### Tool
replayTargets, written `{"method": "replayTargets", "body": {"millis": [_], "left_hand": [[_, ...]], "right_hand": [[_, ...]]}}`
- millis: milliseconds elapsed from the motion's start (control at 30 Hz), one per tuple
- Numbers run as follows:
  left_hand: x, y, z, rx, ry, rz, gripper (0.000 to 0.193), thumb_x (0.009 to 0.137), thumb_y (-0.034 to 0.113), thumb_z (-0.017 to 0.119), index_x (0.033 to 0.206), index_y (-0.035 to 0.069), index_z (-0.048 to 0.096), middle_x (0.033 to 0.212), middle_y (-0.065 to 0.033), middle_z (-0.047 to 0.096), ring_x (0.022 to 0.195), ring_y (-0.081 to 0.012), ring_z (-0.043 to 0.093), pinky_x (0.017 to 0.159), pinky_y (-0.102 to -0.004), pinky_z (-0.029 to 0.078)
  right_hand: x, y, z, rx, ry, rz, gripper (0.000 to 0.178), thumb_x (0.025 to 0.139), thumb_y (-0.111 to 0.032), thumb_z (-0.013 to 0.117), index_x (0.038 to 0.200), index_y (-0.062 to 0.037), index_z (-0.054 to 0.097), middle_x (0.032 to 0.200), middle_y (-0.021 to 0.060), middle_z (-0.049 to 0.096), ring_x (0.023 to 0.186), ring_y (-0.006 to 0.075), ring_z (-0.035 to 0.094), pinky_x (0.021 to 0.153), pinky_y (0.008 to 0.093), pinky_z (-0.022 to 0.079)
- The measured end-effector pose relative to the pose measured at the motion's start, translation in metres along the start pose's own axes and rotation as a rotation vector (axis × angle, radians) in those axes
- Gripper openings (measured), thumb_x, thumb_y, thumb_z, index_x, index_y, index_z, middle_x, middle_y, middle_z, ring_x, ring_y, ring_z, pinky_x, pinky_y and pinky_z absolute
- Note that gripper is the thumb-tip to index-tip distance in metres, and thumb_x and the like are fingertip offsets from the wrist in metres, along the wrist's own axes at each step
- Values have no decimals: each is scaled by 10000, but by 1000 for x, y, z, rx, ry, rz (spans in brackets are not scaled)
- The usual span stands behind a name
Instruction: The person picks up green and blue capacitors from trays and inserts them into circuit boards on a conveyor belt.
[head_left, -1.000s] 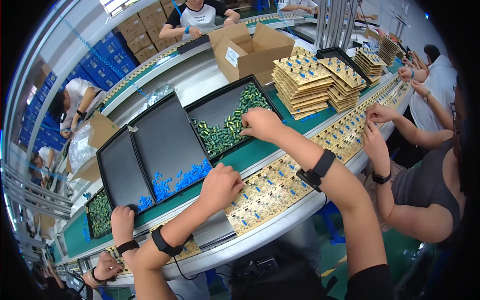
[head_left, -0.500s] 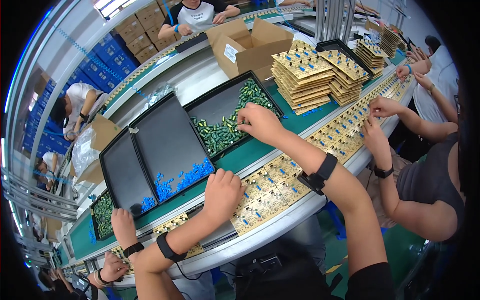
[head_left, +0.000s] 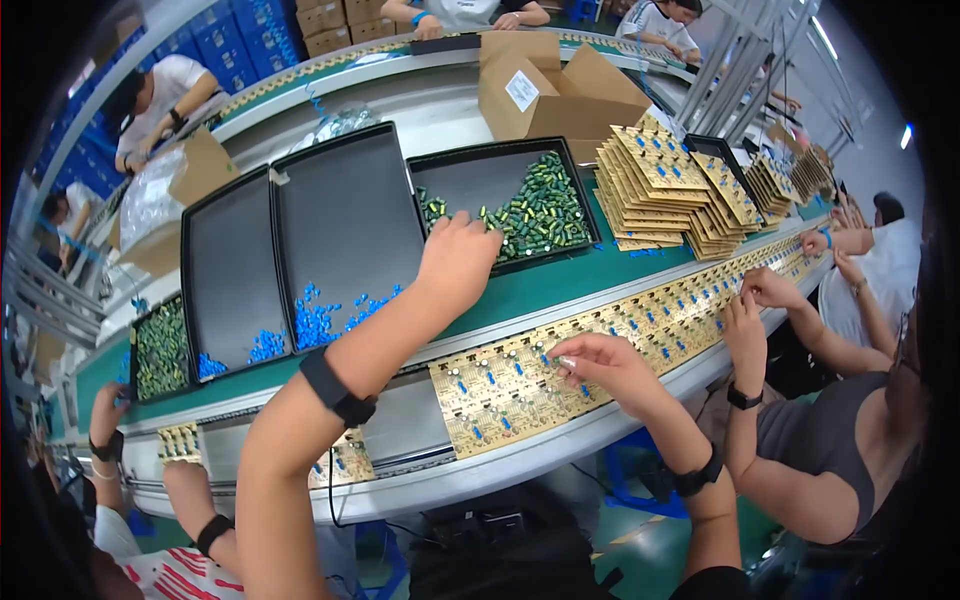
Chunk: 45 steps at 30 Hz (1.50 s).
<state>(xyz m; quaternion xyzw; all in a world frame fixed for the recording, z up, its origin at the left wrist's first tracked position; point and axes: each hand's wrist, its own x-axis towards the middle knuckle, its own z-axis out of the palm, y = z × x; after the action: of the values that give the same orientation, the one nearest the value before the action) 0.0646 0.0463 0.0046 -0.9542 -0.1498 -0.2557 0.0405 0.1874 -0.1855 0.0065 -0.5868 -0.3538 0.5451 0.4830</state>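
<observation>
My left hand (head_left: 462,258) reaches into the near left part of a black tray (head_left: 465,178). Its curled fingertips are down among green cylindrical capacitors (head_left: 545,212); whatever they grip is hidden. Over a row of tan circuit boards (head_left: 500,402), my right hand (head_left: 612,372) has thumb and forefinger brought together. Something tiny and pale may be at those fingertips, too small to name. The boards carry small blue parts and dark round ones standing upright.
Left of the green parts, two black trays (head_left: 345,215) hold loose blue components (head_left: 318,318). Stacked circuit boards (head_left: 650,190) and an open cardboard box (head_left: 555,100) stand behind. Co-workers' hands (head_left: 745,310) work over the same line at right; others are at left.
My right hand has left the green capacitors and come down over the boards. My left hand has gone from the boards' left end up into the green capacitor tray. The view has shifted.
</observation>
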Motion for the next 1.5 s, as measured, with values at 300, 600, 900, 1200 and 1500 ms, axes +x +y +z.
{"method": "replayTargets", "body": {"millis": [300,600,900,1200,1500], "left_hand": [[6,1,12,-367,-164,-332,51,709,92,685,748,69,664,779,-103,649,873,-294,587,782,-401,476],[-5,10,-1,-468,21,-317,76,746,115,670,785,57,640,785,-93,655,830,-285,597,729,-400,494],[-25,24,-39,-919,-75,-321,125,813,111,671,893,49,597,685,-36,610,612,-109,569,556,-250,449],[-38,22,-52,-1040,-132,-476,179,795,128,715,875,32,587,625,-3,595,564,-56,503,522,-229,390],[-38,23,-58,-1107,-316,-523,121,834,144,686,815,25,704,663,-15,650,612,-40,555,562,-203,420]], "right_hand": [[-15,15,-1,-55,133,-22,134,855,12,603,980,37,645,930,61,648,808,99,598,739,235,479],[-15,24,9,-679,284,-250,88,794,-23,673,879,-44,681,803,31,546,662,99,520,600,222,418],[-17,22,19,-885,302,-335,80,760,-58,698,838,-63,684,789,55,538,737,182,510,619,280,422],[-16,33,29,-935,412,-413,74,739,-69,706,787,-48,653,771,67,543,758,235,516,657,331,409],[-13,28,20,-1056,271,-528,131,697,-140,735,768,-87,639,768,46,554,763,246,513,680,347,410]]}}
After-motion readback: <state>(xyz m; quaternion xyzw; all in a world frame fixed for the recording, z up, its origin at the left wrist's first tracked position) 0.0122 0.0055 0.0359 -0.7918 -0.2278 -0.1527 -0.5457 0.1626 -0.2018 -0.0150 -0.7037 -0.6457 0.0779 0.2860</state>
